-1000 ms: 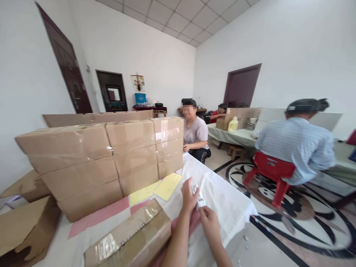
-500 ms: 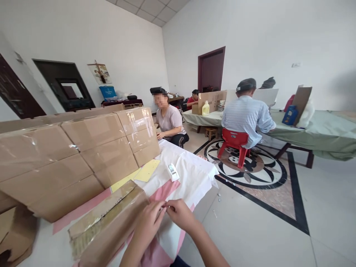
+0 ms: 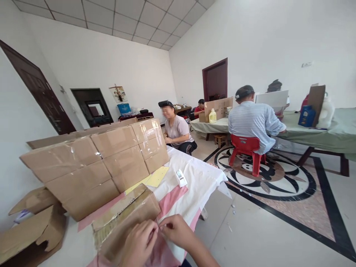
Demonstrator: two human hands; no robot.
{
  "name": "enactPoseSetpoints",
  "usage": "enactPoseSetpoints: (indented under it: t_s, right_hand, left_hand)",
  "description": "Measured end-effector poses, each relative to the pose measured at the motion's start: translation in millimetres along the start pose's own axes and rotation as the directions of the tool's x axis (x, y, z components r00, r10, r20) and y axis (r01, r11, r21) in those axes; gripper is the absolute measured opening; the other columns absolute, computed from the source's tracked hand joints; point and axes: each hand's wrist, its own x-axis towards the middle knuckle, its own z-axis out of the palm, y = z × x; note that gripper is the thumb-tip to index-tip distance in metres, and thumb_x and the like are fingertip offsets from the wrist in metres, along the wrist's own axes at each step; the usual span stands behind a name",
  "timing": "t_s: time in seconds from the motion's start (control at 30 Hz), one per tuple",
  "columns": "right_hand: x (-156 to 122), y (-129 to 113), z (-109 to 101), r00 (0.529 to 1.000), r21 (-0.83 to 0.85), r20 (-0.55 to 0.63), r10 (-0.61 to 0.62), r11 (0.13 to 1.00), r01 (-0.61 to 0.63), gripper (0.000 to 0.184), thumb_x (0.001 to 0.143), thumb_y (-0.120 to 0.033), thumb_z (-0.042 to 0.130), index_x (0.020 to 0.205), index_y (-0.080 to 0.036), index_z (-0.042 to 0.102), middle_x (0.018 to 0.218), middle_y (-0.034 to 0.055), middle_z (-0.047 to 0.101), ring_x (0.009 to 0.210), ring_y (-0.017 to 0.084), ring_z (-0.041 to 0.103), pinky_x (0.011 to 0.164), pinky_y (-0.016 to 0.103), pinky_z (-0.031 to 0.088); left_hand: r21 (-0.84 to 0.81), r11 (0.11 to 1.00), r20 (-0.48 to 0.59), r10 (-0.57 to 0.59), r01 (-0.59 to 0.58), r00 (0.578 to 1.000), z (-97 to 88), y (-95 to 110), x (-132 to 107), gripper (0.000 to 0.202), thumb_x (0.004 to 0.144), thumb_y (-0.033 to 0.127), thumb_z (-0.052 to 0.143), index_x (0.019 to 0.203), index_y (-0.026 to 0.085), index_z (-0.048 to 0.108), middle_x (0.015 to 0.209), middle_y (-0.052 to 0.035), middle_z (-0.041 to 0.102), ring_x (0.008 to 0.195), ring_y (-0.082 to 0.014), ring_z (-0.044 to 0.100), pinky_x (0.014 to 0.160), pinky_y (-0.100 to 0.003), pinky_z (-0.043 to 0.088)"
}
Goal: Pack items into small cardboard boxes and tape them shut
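My left hand and my right hand meet at the near edge of the table, fingertips pinched together on something too small to make out. They sit just in front of a taped cardboard box lying at an angle on the pink and white cloth. A small white packet lies on the cloth farther out, apart from both hands. Two yellow sheets lie beside it at the foot of a stack of sealed cartons.
An open torn carton sits at the left. One person sits at the table's far end. Another in a striped shirt sits on a red chair at a green-covered table. Patterned floor lies to the right.
A second ago both hands held the small white packet out over the cloth. The packet now lies on the cloth and both hands have drawn back to the near edge, pinched together.
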Motion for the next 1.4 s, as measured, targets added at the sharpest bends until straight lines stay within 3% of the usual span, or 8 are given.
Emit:
enactPoseSetpoints:
  t_s: [0.1,0.23,0.43,0.63,0.73,0.83,0.97,1.4]
  right_hand:
    - [7.7,2.3,5.0,0.998,0.215,0.029,0.057,0.975,-0.062,0.020,0.077,-0.017,0.053,0.070,-0.016,0.072,0.058,-0.0029,0.053,0.055,0.010,0.043,0.054,0.021,0.031]
    - [15.0,9.0,11.9,0.998,0.263,0.013,0.057,0.963,-0.058,0.017,0.076,-0.019,0.055,0.062,-0.016,0.064,0.057,-0.0033,0.045,0.054,0.010,0.039,0.052,0.021,0.029]
    - [16.2,30.2,-7.5,0.972,0.070,-0.201,0.122,0.991,-0.110,0.031,0.081,-0.030,0.055,0.052,-0.017,0.052,0.048,-0.0035,0.039,0.050,0.011,0.038,0.052,0.025,0.027]
    - [19.8,13.3,-29.7,0.982,0.008,-0.188,-0.011,1.000,0.013,0.032,0.090,-0.036,0.055,0.067,-0.016,0.064,0.064,0.0025,0.062,0.062,0.016,0.056,0.060,0.026,0.038]
    - [20.5,-7.4,-23.0,0.992,0.005,-0.085,-0.093,0.996,0.094,0.020,0.090,-0.029,0.057,0.092,-0.018,0.074,0.085,0.0048,0.072,0.076,0.018,0.063,0.065,0.026,0.043]
    - [19.3,-23.5,-11.5,0.982,-0.027,0.078,-0.172,0.984,0.175,0.025,0.084,-0.015,0.060,0.105,-0.022,0.074,0.096,0.0033,0.071,0.080,0.016,0.063,0.068,0.025,0.045]
    - [17.4,-31.3,1.5,0.961,-0.169,0.192,-0.201,0.957,0.234,0.024,0.079,-0.005,0.059,0.090,-0.022,0.073,0.095,0.0017,0.068,0.087,0.017,0.063,0.076,0.025,0.045]
    - [23.8,-34.1,15.4,0.948,-0.286,0.292,-0.123,0.935,0.210,0.014,0.080,-0.010,0.062,0.080,-0.022,0.070,0.083,-0.0016,0.067,0.079,0.014,0.060,0.070,0.023,0.038]
  left_hand:
    - [0.095,0.992,-0.117,0.099,-0.088,0.988,1.0,1.7,-2.2,0.023,0.097,0.022,0.042,0.082,0.026,0.060,0.079,0.0006,0.067,0.073,-0.0205,0.065,0.069,-0.034,0.045]
    - [0.148,0.984,-0.256,0.137,-0.102,0.957,4.2,5.5,-2.2,0.025,0.098,0.017,0.039,0.083,0.024,0.059,0.078,0.0003,0.066,0.070,-0.0195,0.064,0.066,-0.033,0.043]
    - [-0.068,0.993,-0.310,-0.118,0.102,0.944,14.3,6.1,-14.3,0.022,0.099,0.026,0.043,0.082,0.023,0.057,0.071,0.0016,0.062,0.064,-0.0157,0.061,0.062,-0.026,0.042]
    - [-0.297,0.901,-0.119,-0.363,0.316,0.924,11.1,5.4,-29.6,0.028,0.100,0.037,0.042,0.082,0.023,0.058,0.073,0.0022,0.065,0.067,-0.0164,0.062,0.066,-0.026,0.043]
    - [-0.310,0.893,-0.008,-0.346,0.327,0.938,-3.7,6.5,-30.6,0.033,0.103,0.039,0.036,0.085,0.022,0.058,0.079,0.0005,0.066,0.077,-0.0182,0.064,0.072,-0.028,0.044]
    - [-0.137,0.940,0.134,-0.295,0.312,0.946,-20.7,6.6,-29.9,0.029,0.103,0.029,0.033,0.091,0.022,0.059,0.087,-0.0022,0.069,0.084,-0.0215,0.066,0.074,-0.030,0.042]
    - [0.114,0.954,0.242,-0.298,0.278,0.923,-35.6,6.2,-32.0,0.032,0.102,0.022,0.030,0.090,0.020,0.060,0.088,-0.0043,0.070,0.082,-0.0250,0.067,0.071,-0.033,0.040]
    - [0.077,0.967,0.298,-0.253,0.242,0.920,-40.6,-1.9,-29.8,0.026,0.102,0.022,0.039,0.097,0.023,0.064,0.095,-0.0011,0.072,0.087,-0.0241,0.069,0.073,-0.032,0.042]
